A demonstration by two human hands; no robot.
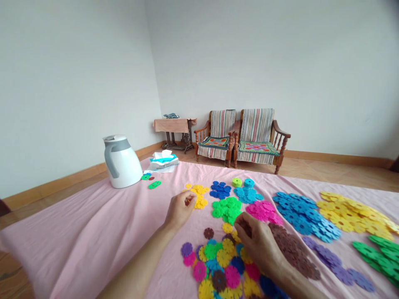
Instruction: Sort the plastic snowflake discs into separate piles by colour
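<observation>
My left hand (180, 208) is curled with its fingertips pinched on a yellow snowflake disc at the edge of a small yellow pile (199, 196). My right hand (256, 241) rests palm down with fingers bent over a mixed heap of coloured discs (218, 265), fingertips pinched on a brown disc beside the brown pile (293, 249). Sorted piles lie beyond: dark blue (220, 189), green (227, 208), cyan (247, 193), pink (264, 211).
A pink cloth (93, 232) covers the table. A white jug (121, 161) and a tissue pack (164, 160) stand far left. Larger blue (304, 214), yellow (352, 211), purple (336, 263) and green (380, 253) piles lie right. Two wooden armchairs (241, 139) stand beyond.
</observation>
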